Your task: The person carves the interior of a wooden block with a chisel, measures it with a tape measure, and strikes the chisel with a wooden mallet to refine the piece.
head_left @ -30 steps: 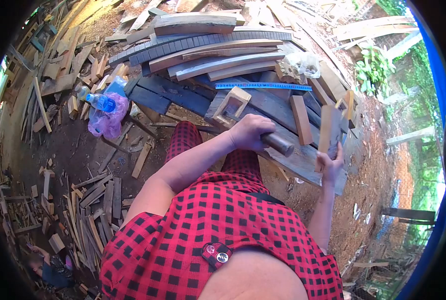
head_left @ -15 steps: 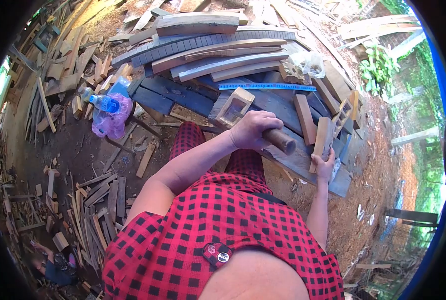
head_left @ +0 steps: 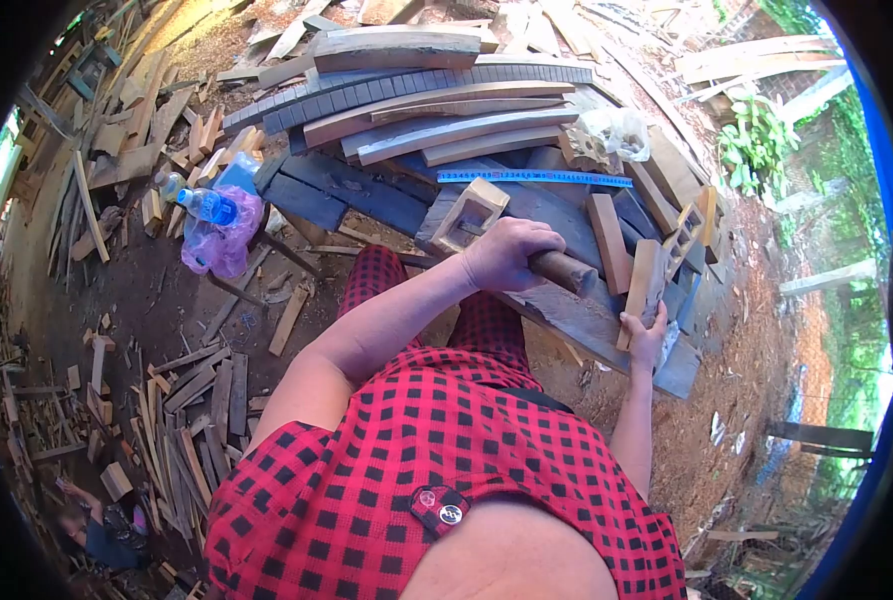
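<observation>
My left hand point(head_left: 514, 254) is wrapped around a thick round wooden handle point(head_left: 564, 271), its blunt end pointing right; whatever it joins is hidden under the hand. Just beyond that hand, a pale wooden block with a rectangular hollow point(head_left: 453, 236) lies on the dark plank bench point(head_left: 588, 322). At the bench's right end, my right hand point(head_left: 646, 340) grips the near end of a squared wooden block point(head_left: 642, 284), with fingers and thumb on its sides. A reddish wooden block point(head_left: 608, 240) lies beside it to the left.
A blue measuring tape point(head_left: 536, 175) stretches across the bench. Behind it are stacked curved timbers point(head_left: 446, 105). A slotted wooden piece point(head_left: 682, 238) lies at right. Bottles in a pink bag point(head_left: 224, 235) stand at left, near scattered offcuts point(head_left: 201, 390). Another person point(head_left: 111, 530) is at lower left.
The end of the round handle has shifted slightly right. Both hands keep their grips, and the squared block has barely moved.
</observation>
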Demonstrator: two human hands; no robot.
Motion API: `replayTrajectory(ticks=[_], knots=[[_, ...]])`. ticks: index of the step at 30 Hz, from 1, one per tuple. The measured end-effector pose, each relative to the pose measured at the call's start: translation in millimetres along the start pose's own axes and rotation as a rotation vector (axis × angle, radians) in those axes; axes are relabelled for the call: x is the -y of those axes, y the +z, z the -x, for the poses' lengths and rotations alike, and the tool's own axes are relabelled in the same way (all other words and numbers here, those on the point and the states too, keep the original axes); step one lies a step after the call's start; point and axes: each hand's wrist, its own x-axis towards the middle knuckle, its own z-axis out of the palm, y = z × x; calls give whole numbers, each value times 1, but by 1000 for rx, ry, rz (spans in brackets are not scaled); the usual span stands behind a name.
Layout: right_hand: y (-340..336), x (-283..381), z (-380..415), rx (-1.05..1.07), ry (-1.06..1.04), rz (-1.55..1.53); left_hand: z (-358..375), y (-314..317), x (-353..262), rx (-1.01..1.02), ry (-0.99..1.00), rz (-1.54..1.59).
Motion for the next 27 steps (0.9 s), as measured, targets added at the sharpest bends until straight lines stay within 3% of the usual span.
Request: replayTrajectory(ticks=[15, 17, 21, 23, 25, 26, 27], knots=[[2, 6, -3, -51, 61, 118, 2, 4, 8, 6, -87, 61], [-1, 9, -8, 91, 236, -61, 0, 5, 9, 15, -144, 84], [-24, 34, -14, 197, 366, -367, -10, -1, 6, -41, -223, 134], [-49, 84, 3, 98, 181, -599, -12, -2, 6, -64, -241, 202], [-73, 142, 16, -18, -37, -657, -14, -3, 6, -53, -241, 204], [-77, 174, 23, -24, -32, -656, -15, -3, 5, -49, -233, 204], [-78, 206, 29, -124, -191, -731, -14, -1, 6, -45, -230, 209]])
